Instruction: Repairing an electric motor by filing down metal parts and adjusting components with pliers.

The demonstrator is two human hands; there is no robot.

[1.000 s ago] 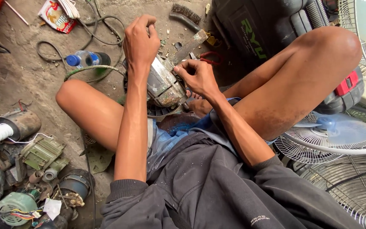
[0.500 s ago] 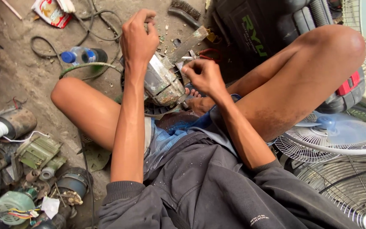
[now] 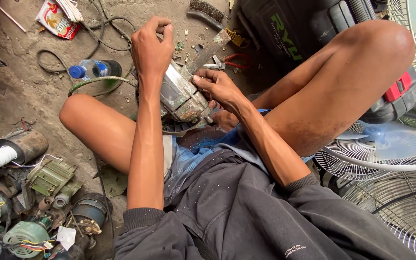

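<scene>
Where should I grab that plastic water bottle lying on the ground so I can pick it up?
Grab the water bottle around its clear middle, reaching down from above. It lies on its side on the ground with the blue cap pointing left, so the round body is the widest open part. The hose curves just beside it, so come from the top.

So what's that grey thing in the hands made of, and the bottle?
The power tool looks like metal: dull grey casing, worn, with rusty brown patches. The bottle looks like clear plastic with a blue cap; you can see through it.
</scene>
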